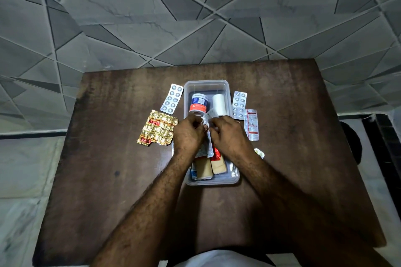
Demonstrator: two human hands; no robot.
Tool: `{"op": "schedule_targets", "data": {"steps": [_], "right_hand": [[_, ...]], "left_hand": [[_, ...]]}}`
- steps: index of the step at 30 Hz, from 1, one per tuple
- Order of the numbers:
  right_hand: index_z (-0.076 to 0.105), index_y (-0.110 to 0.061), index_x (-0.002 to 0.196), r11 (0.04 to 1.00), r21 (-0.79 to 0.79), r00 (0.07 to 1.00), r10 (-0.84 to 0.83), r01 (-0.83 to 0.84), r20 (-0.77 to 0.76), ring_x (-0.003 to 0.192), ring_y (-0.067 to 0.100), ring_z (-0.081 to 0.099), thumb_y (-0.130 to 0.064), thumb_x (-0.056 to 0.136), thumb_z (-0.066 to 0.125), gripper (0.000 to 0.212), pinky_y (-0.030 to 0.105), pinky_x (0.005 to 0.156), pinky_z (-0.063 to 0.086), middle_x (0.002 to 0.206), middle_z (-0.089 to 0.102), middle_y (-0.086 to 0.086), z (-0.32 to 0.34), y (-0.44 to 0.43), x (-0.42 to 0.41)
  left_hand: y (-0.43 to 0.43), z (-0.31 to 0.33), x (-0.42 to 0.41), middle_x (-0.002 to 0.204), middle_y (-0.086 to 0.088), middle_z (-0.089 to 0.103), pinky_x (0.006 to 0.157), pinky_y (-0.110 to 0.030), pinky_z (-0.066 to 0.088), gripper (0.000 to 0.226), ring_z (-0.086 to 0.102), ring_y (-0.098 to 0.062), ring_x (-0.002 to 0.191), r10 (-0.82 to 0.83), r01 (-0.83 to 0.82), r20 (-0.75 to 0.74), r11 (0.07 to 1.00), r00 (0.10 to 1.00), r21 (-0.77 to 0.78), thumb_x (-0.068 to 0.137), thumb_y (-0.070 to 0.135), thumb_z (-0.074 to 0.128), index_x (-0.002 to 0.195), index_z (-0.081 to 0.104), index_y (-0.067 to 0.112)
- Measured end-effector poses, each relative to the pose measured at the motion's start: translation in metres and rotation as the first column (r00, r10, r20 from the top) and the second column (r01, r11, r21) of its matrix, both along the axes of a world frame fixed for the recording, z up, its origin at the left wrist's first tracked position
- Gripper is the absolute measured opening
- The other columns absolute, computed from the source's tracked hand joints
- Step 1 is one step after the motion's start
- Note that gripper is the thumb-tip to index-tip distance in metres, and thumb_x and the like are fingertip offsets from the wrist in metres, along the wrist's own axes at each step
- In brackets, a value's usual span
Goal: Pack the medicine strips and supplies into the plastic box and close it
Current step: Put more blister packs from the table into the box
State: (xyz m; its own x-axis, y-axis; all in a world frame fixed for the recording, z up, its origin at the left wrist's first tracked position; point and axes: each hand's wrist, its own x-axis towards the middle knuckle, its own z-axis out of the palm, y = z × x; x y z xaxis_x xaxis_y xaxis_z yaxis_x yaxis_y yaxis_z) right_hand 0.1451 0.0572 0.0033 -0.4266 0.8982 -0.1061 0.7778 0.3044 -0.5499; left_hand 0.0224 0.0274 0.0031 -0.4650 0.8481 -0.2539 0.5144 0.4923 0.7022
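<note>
A clear plastic box point(207, 85) sits at the table's middle, holding a blue, white and orange bottle point(198, 103) and a white roll point(219, 102). Nearer me lies a clear tray or lid point(213, 181) with beige bandage strips point(205, 169) and a red packet point(216, 154). My left hand point(187, 132) and my right hand point(227, 133) both pinch a silvery medicine strip point(208, 136) above the box's near edge. On the table lie a silver blister strip point(172, 98), a gold foil strip point(158, 128), another silver blister point(239, 105) and a white and red strip point(251, 124).
The dark wooden table point(108, 158) stands against a grey tiled wall. A small white item point(259, 152) lies right of my right wrist. Marble floor shows on both sides of the table. A dark round object point(352, 141) sits on the floor at the right.
</note>
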Motion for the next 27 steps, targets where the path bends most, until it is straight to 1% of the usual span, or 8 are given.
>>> {"op": "schedule_targets", "data": {"steps": [5, 9, 12, 15, 19, 22, 25, 27], "right_hand": [[0.065, -0.014, 0.116, 1.0, -0.003, 0.999, 0.024, -0.024, 0.046, 0.1, 0.03, 0.062, -0.021, 0.092, 0.052, 0.029, 0.038, 0.089, 0.052, 0.109, 0.062, 0.014, -0.007, -0.004, -0.003], [0.062, -0.012, 0.12, 0.997, -0.037, 0.993, 0.064, -0.061, 0.102, 0.104, 0.035, 0.061, -0.018, 0.092, 0.05, 0.031, 0.04, 0.092, 0.051, 0.119, 0.058, 0.018, -0.009, -0.004, -0.002], [0.062, -0.01, 0.123, 0.996, -0.057, 0.989, 0.075, -0.068, 0.13, 0.11, 0.033, 0.059, -0.016, 0.092, 0.05, 0.034, 0.039, 0.097, 0.049, 0.125, 0.056, 0.016, -0.009, -0.001, -0.001], [0.063, -0.009, 0.123, 0.997, -0.065, 0.993, 0.055, -0.048, 0.104, 0.112, 0.03, 0.058, -0.017, 0.092, 0.051, 0.033, 0.035, 0.099, 0.048, 0.125, 0.057, 0.013, -0.009, 0.002, 0.0], [0.06, -0.009, 0.126, 0.998, -0.069, 1.0, -0.006, 0.008, 0.028, 0.113, 0.027, 0.057, -0.018, 0.093, 0.054, 0.036, 0.031, 0.1, 0.043, 0.124, 0.059, 0.012, -0.004, 0.006, 0.004], [0.063, -0.01, 0.124, 0.991, -0.075, 0.991, -0.116, 0.11, -0.074, 0.104, 0.02, 0.061, -0.021, 0.092, 0.059, 0.035, 0.022, 0.092, 0.042, 0.118, 0.062, 0.009, 0.002, 0.014, 0.009], [0.067, -0.009, 0.119, 0.971, -0.066, 0.963, -0.238, 0.232, -0.128, 0.083, 0.008, 0.058, -0.018, 0.09, 0.062, 0.03, 0.002, 0.071, 0.035, 0.112, 0.065, 0.008, 0.007, 0.026, 0.02], [0.069, -0.008, 0.114, 0.952, -0.053, 0.939, -0.305, 0.301, -0.161, 0.078, 0.008, 0.057, -0.015, 0.088, 0.064, 0.027, 0.0, 0.067, 0.033, 0.109, 0.068, 0.01, 0.007, 0.033, 0.028]], "left_hand": [[-0.001, 0.001, 0.004, 0.102, -0.014, 0.074, 0.078, -0.028, 0.048, 0.027, 0.067, -0.032, 0.094, -0.09, 0.082, -0.09, 0.993, 0.992, -0.087, 0.078, 0.009, 0.067, 0.104, 0.07, 0.008], [-0.001, 0.0, 0.005, 0.103, -0.012, 0.074, 0.071, -0.021, 0.039, 0.024, 0.068, -0.03, 0.094, -0.089, 0.074, -0.131, 0.991, 0.987, -0.115, 0.083, 0.012, 0.063, 0.106, 0.069, 0.01], [-0.003, 0.0, 0.002, 0.104, -0.01, 0.074, 0.069, -0.018, 0.037, 0.026, 0.069, -0.026, 0.093, -0.049, 0.035, -0.13, 0.994, 0.99, -0.105, 0.084, 0.015, 0.065, 0.109, 0.07, 0.012], [-0.005, 0.001, -0.002, 0.107, -0.007, 0.074, 0.071, -0.012, 0.035, 0.029, 0.069, -0.023, 0.097, -0.032, 0.024, -0.102, 0.996, 0.994, -0.082, 0.084, 0.013, 0.066, 0.113, 0.069, 0.013], [-0.005, 0.003, -0.008, 0.107, -0.008, 0.074, 0.081, -0.018, 0.041, 0.029, 0.069, -0.023, 0.098, -0.004, 0.002, -0.051, 0.999, 0.999, -0.032, 0.084, 0.014, 0.069, 0.113, 0.069, 0.011], [-0.004, 0.007, -0.02, 0.1, -0.004, 0.075, 0.081, -0.022, 0.049, 0.022, 0.069, -0.018, 0.091, 0.06, -0.057, -0.032, 0.996, 0.998, 0.073, 0.087, 0.022, 0.066, 0.108, 0.07, 0.015], [0.002, 0.008, -0.04, 0.099, -0.003, 0.075, 0.079, -0.019, 0.042, 0.022, 0.068, -0.017, 0.091, 0.162, -0.158, -0.023, 0.981, 0.987, 0.112, 0.087, 0.024, 0.064, 0.106, 0.072, 0.016], [0.007, 0.007, -0.055, 0.101, -0.004, 0.075, 0.081, -0.022, 0.044, 0.023, 0.068, -0.021, 0.095, 0.211, -0.208, -0.018, 0.972, 0.977, 0.112, 0.087, 0.024, 0.063, 0.107, 0.071, 0.017]]}}
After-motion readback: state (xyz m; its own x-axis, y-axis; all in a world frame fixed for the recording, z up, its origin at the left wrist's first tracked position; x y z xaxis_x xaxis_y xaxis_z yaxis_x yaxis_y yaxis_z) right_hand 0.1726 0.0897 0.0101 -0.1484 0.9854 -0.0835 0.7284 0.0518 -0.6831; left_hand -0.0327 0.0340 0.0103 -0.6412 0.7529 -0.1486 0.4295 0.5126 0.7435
